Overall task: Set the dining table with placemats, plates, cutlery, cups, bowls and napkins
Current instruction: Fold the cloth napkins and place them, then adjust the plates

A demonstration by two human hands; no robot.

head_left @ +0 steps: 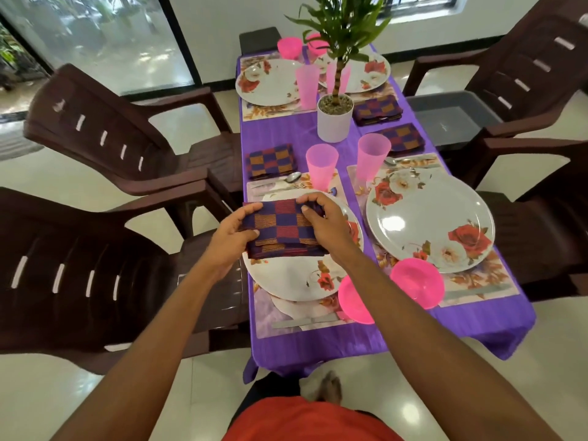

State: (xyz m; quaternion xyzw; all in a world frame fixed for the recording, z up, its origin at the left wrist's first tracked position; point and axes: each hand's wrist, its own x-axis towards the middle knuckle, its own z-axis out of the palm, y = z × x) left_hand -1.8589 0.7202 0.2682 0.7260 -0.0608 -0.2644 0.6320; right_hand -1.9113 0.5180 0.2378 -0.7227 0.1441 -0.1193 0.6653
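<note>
Brown chair (95, 249) on the far left. Next, the left hand (234, 237) grips the left edge of a folded checkered napkin (283, 229), thumb on top. The right hand (321, 224) pinches its top right corner. The napkin's over the near-left plate (286, 278) on the purple-covered table (318, 345), can't tell if it's touching. Just right of that plate sits a pink bowl (354, 300), then another flowery plate (429, 218).

Plate (296, 281) nearest, left of potted plant (334, 117): middle covered by napkin (283, 229), left hand (234, 232), right hand (321, 222). Behind potted plant: pink cup (347, 76), pink bowl (313, 46) partly obscured.
</note>
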